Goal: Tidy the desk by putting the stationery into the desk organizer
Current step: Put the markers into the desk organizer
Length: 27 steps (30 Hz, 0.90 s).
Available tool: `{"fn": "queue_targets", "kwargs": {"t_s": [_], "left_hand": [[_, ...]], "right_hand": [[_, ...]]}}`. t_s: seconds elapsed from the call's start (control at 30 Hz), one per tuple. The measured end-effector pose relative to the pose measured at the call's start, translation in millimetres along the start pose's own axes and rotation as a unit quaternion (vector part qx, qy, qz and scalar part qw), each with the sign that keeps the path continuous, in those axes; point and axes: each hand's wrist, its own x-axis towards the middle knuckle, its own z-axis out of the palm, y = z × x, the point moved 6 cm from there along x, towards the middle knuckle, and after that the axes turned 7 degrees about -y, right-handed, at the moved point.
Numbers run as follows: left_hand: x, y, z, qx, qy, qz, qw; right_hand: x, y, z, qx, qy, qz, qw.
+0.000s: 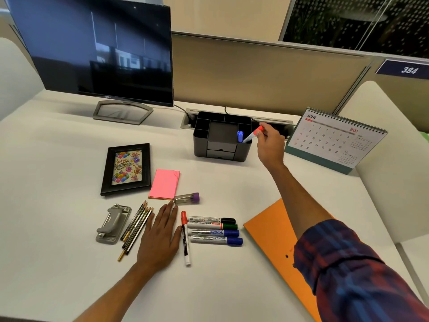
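The black desk organizer [202,145] stands at the back of the desk, with a blue-capped marker [240,136] upright in its right compartment. My right hand [270,145] holds a red-capped marker [253,134] by its cap end, tilted, its lower end inside that same compartment. My left hand [160,238] lies flat and open on the desk, between a bunch of pencils [135,227] and a red marker [185,238]. Several markers [214,230] lie in a row to the right. Pink sticky notes [164,184] and a purple-capped tube [186,198] lie above my left hand.
A grey hole punch [113,223] sits left of the pencils, a framed birthday card [126,168] behind it. An orange folder [282,246] lies under my right forearm. A desk calendar [334,139] stands right of the organizer, and a monitor [97,49] stands at the back left.
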Motion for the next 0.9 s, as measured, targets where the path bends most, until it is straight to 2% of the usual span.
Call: {"fn": "queue_targets", "kwargs": {"t_s": [0.37, 0.47, 0.77, 0.9], "left_hand": [[0.6, -0.8, 1.4, 0.005, -0.004, -0.002, 1.0], [0.3, 0.1, -0.1, 0.005, -0.001, 0.0, 1.0], [0.5, 0.6, -0.1, 0.005, 0.001, 0.0, 1.0], [0.5, 1.1, -0.3, 0.001, 0.001, 0.0, 1.0]], "right_hand": [[-48.7, 12.6, 18.4, 0.034, -0.057, -0.027, 0.997], [-74.4, 23.3, 31.0, 0.03, -0.126, -0.038, 0.991], [-152.3, 51.2, 61.1, 0.004, -0.336, 0.029, 0.941], [-171.2, 51.5, 63.0, -0.043, -0.388, -0.004, 0.921]]}}
